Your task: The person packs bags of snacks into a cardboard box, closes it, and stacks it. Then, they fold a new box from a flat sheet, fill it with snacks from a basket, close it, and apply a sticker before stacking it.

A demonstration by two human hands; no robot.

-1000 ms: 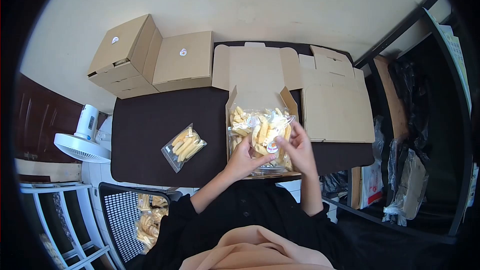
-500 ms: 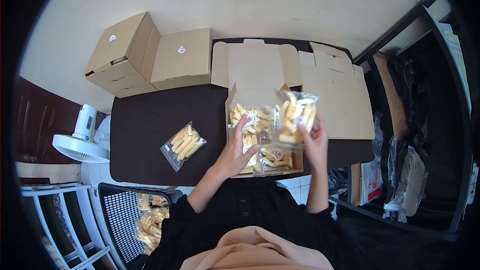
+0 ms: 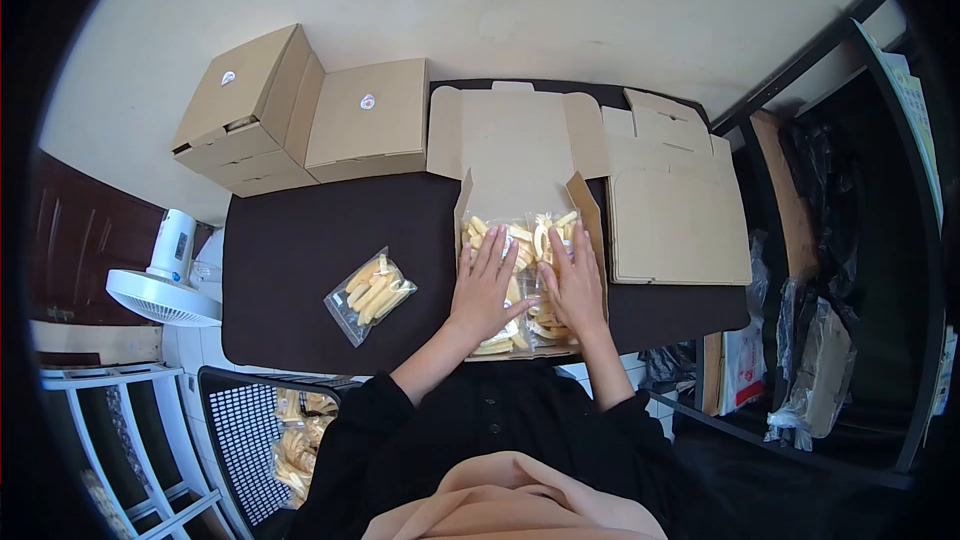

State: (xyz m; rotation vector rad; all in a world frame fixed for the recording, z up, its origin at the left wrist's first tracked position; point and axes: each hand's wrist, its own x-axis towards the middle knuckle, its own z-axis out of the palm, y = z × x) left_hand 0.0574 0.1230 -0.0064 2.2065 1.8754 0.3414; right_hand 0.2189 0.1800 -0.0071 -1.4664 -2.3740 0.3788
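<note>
An open cardboard box [image 3: 518, 142] with its lid folded back stands at the table's front edge and holds several clear bags of pale yellow sticks [image 3: 502, 343]. My left hand [image 3: 484, 292] lies flat with fingers spread on the bags in the box's left half. On the right half, my right hand [image 3: 575, 285] presses its outstretched fingers on the bags. Both palms face down, and parts of the bags are hidden beneath them. One more bag of sticks [image 3: 374, 297] lies on the dark table to the left of the box.
Closed cardboard boxes [image 3: 367, 120] stand at the back left of the table [image 3: 290, 275]. Flattened cardboard [image 3: 680, 225] lies to the right. A basket [image 3: 240, 440] with more bags is at lower left, beside a white fan [image 3: 165, 280]. Dark shelving stands at right.
The bag in my right hand has gone down into the box's upper right, and that hand has let go and lies flat. My left hand has shifted slightly right.
</note>
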